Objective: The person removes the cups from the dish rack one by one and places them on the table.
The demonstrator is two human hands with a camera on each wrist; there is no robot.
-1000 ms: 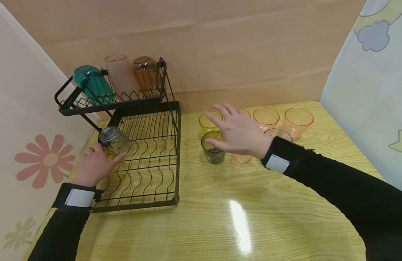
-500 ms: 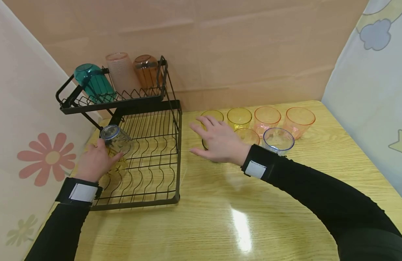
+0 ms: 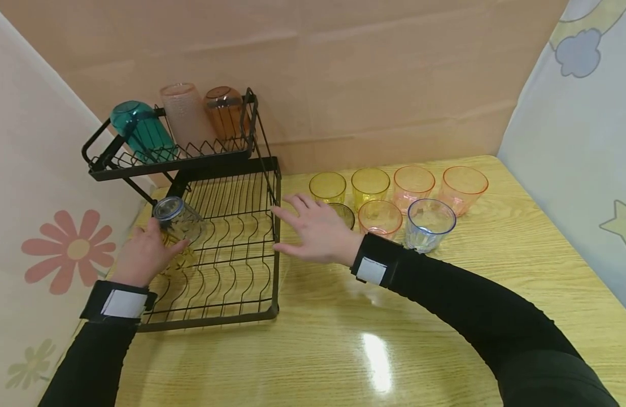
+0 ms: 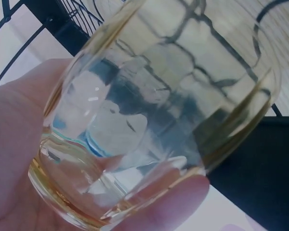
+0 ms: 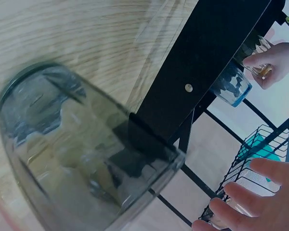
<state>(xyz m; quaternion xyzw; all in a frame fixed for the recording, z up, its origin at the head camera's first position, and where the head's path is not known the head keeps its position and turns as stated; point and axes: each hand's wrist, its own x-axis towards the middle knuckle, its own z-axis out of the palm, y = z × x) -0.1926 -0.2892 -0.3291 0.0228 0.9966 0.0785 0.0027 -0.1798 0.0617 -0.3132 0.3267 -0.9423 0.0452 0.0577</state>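
Observation:
My left hand [image 3: 145,254] grips a yellow-tinted glass [image 4: 149,120], thumb and fingers curled round its base end, at the left side of the black dish rack [image 3: 211,324]. Just behind it in the rack, a clear glass with a blue base [image 3: 179,217] sits upside down. My right hand [image 3: 320,230] is held out with fingers spread and nothing in it, its fingertips overlapping the rack's right edge in the head view. Partly hidden behind this hand, a grey glass [image 5: 82,154] stands upright on the table; it shows large in the right wrist view.
On the upper shelf stand an upturned teal glass [image 3: 142,130], a tall pink glass [image 3: 188,116] and a brown glass [image 3: 226,116]. Right of the rack, several upright glasses stand on the table, among them a yellow glass [image 3: 370,186] and a blue-rimmed glass [image 3: 429,229].
My right hand has moved left from over the standing glasses to the rack's right edge. My left hand stays at the same spot, still holding the yellow glass.

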